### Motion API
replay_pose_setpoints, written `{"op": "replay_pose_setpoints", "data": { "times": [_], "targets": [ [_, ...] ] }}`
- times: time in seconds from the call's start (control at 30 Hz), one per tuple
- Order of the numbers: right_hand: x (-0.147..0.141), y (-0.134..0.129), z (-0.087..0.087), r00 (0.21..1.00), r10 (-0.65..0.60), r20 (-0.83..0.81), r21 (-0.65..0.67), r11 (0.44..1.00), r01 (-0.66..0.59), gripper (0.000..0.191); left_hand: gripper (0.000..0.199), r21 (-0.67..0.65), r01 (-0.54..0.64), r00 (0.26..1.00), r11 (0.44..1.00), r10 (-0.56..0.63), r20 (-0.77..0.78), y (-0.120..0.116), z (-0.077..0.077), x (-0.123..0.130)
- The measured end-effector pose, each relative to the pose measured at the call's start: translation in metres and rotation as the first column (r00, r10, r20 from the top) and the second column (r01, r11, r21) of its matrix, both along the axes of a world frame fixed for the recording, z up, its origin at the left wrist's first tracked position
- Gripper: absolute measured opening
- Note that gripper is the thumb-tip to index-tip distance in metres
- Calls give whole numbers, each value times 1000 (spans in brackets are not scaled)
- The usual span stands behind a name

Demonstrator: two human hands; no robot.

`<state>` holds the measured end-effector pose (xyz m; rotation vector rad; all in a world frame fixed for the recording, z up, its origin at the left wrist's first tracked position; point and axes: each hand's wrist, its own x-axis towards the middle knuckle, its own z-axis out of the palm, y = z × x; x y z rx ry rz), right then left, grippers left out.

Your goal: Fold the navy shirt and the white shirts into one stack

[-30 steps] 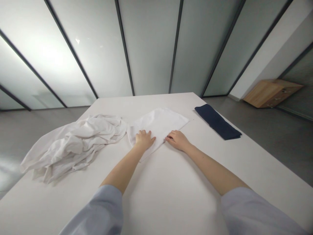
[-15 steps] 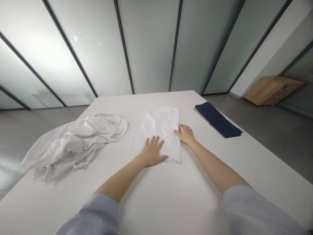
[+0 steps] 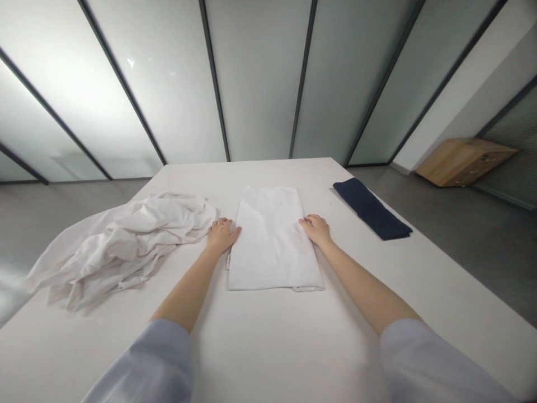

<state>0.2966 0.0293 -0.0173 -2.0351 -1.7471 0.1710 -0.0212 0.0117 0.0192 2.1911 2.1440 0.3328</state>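
A folded white cloth point(image 3: 271, 240) lies flat in the middle of the white table point(image 3: 277, 341), with slight wrinkles on top and a lower layer showing at its near right corner. My left hand point(image 3: 222, 235) rests at its left edge, fingers apart and thumb against the cloth. At the right edge is my right hand point(image 3: 316, 228), its thumb on the cloth's border and its fingers slightly bent but not closed round it.
A crumpled white cloth point(image 3: 126, 240) is heaped on the left side of the table, close to my left hand. A folded dark blue cloth point(image 3: 371, 208) lies near the right edge. Beyond stand frosted glass panels point(image 3: 260, 78) and a wooden cabinet point(image 3: 464, 161).
My left hand has moved from on top of the cloth to its left edge. The folded cloth now looks squarer and reaches a little nearer. My right hand stays at the right edge.
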Motion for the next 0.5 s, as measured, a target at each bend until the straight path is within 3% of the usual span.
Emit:
{"op": "replay_pose_setpoints", "data": {
  "times": [0.13, 0.33, 0.5],
  "targets": [
    [-3, 5, 4, 996, -68, -50, -14, 998, 67, 37, 51, -23, -40, 999, 999, 39, -9, 11, -4, 5],
    [-6, 12, 8, 988, -90, -123, -48, 995, 84, 31, 48, -116, 0, 995, 993, 12, 99, 32, 1, 31],
    [-9, 10, 6, 939, 19, -344, 25, 1000, -11, 29, 43, -87, 30, 923, 996, 6, 384, 35, -12, 34]
  ]
}}
